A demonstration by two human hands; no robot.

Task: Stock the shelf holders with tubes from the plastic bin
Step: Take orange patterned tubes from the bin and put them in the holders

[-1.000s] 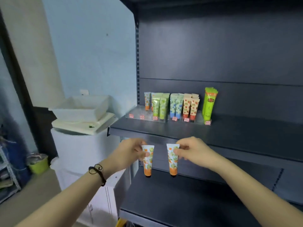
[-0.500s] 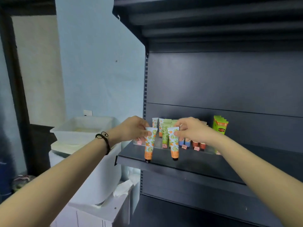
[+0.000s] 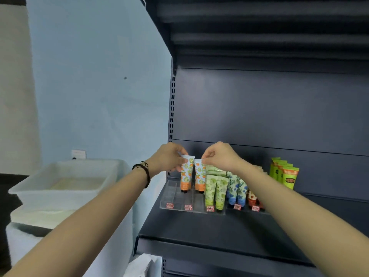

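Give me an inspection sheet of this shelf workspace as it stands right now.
Surface: dark shelf, carrying the clear holder.
Job's things: left orange tube and right orange tube upright, caps down, at the holder's rear slots. Green tubes, blue tubes and red tubes stocked rightward. Plastic bin left of the shelf.
Clutter: white crumpled sheet below.
Grippers: left hand pinches the left orange tube's top; right hand pinches the right one's.
Cables: nothing seen.
Surroundings: pale blue wall.
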